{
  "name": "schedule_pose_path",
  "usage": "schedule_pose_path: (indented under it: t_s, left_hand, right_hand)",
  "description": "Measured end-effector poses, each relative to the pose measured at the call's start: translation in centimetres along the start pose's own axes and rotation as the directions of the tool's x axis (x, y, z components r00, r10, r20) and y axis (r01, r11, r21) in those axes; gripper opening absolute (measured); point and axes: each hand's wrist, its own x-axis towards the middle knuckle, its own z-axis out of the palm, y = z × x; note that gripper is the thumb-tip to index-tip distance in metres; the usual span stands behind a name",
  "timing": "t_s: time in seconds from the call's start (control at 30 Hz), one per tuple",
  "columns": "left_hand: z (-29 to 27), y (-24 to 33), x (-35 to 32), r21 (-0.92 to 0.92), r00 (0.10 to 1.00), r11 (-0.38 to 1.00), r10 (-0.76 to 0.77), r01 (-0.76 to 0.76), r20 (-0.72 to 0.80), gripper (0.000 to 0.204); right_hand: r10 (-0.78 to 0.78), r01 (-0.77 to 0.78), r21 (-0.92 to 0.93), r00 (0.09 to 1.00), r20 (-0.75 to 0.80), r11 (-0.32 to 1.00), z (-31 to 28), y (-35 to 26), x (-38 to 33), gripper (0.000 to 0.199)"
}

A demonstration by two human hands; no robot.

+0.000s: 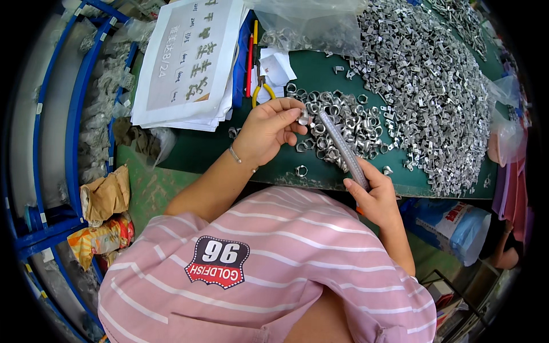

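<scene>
My left hand [269,132] pinches a small metal ring [303,118] at the top end of a long thin metal rod [343,150]. My right hand [374,197] grips the rod's lower end and holds it slanted over the green table [200,150]. Just behind the rod lies a heap of loose metal rings [343,123]. A single ring [301,170] rests on the table near my left wrist, which wears a thin bracelet.
A large pile of small metal clips [429,86] covers the right of the table. A stack of white papers [191,63], yellow-handled pliers [260,91], pens and a clear plastic bag [309,26] lie at the back. Blue racking [74,114] stands left, a blue bag [452,220] lower right.
</scene>
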Motion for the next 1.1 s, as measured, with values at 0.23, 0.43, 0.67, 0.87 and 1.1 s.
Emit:
schedule_pose_path:
  t_s: [0.23,0.43,0.67,0.87,1.1]
  left_hand:
    - [0.8,0.4,-0.5,0.029,0.997,0.997,0.076,-0.077,0.013,0.025]
    - [-0.1,0.3,-0.7,0.198,0.991,0.972,0.123,-0.130,0.043,0.024]
    - [0.0,-0.1,-0.6,0.015,0.976,0.977,0.212,-0.213,0.045,0.024]
    - [0.9,-0.5,-1.1,0.165,0.974,0.962,0.201,-0.216,0.107,0.036]
    - [1.4,-0.2,-1.5,0.322,0.970,0.926,0.135,-0.195,0.200,0.034]
  right_hand:
    - [-0.038,0.039,-0.064,0.999,0.017,0.997,0.6,-0.3,0.2,0.039]
    - [-0.139,0.142,-0.113,0.990,0.035,0.983,1.1,-0.2,0.3,0.040]
    - [-0.109,0.113,-0.146,0.993,0.035,0.983,1.1,-1.4,0.6,0.039]
    - [-0.141,0.145,-0.084,0.989,0.051,0.986,1.3,-1.7,0.8,0.039]
    - [-0.186,0.189,-0.053,0.980,0.067,0.981,1.2,-1.5,0.7,0.038]
